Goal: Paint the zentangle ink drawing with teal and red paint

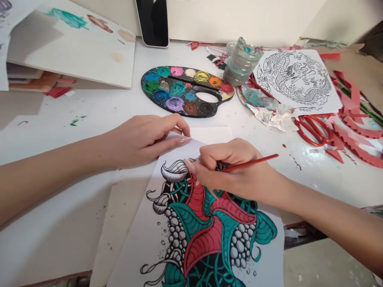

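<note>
A sheet of paper with a black line drawing painted in red and teal (206,231) lies in front of me on the white table (74,115). My right hand (230,169) is closed around a thin red paintbrush (254,162), its tip down on the upper part of the drawing. My left hand (146,137) rests flat on the table, its fingers together and pressing the paper's top left corner. A black oval paint palette (187,91) with several colour wells sits beyond both hands.
A stack of clear paint pots (241,61) stands behind the palette. A dragon line drawing (299,77), red scissors (314,129), red paper scraps (359,131) and smeared foil (263,105) lie at right. A paint-stained board (74,48) leans at back left; a phone (153,22) stands behind.
</note>
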`<move>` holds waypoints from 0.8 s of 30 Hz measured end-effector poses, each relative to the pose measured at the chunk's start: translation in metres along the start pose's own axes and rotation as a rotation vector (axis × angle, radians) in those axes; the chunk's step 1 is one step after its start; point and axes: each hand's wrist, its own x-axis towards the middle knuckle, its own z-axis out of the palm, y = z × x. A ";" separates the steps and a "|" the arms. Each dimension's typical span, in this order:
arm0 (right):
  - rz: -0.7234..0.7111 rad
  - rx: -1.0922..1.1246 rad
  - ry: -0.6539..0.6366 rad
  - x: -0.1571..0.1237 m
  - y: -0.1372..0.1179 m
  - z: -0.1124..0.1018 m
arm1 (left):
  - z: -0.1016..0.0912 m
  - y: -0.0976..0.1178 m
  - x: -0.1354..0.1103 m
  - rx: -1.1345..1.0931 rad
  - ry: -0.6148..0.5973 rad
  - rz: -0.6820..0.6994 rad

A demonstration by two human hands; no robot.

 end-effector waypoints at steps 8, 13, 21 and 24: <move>0.006 -0.024 -0.001 -0.001 -0.002 0.000 | 0.001 -0.001 0.000 0.009 0.002 -0.006; 0.011 -0.023 0.004 -0.001 -0.002 -0.001 | 0.000 -0.001 0.000 0.007 0.004 0.003; 0.011 -0.010 0.002 -0.001 -0.003 -0.001 | 0.000 -0.001 -0.001 0.011 0.006 -0.002; 0.011 -0.006 0.004 -0.001 -0.003 -0.001 | 0.000 -0.001 -0.001 0.017 0.000 -0.012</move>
